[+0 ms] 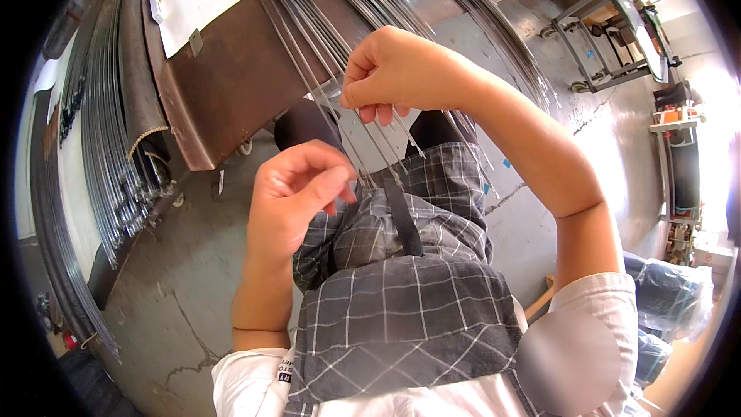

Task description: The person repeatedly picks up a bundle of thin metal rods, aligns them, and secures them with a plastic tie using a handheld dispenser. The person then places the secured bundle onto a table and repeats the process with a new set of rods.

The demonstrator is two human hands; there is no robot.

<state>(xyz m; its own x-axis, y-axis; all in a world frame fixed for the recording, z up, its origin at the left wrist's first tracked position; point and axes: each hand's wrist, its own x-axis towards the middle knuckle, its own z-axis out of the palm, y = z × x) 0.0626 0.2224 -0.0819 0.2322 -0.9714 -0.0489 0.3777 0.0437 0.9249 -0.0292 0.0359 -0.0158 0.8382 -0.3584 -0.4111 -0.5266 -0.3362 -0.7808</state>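
Apron (401, 316): grey checked, over the lap, nearest the camera.
Left hand (297, 193): fingers curled, pinching the near ends of thin metal rods (363, 147).
Right hand (394, 73): closed around the same rods higher up.
Rods: slant from a brown bench (231, 77) down to the lap.
Floor (177, 293): cracked concrete.

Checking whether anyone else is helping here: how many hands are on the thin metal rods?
2. The right hand pinches the rods higher up; the left hand grips their lower ends, just above the checked apron. No other person's hands show.
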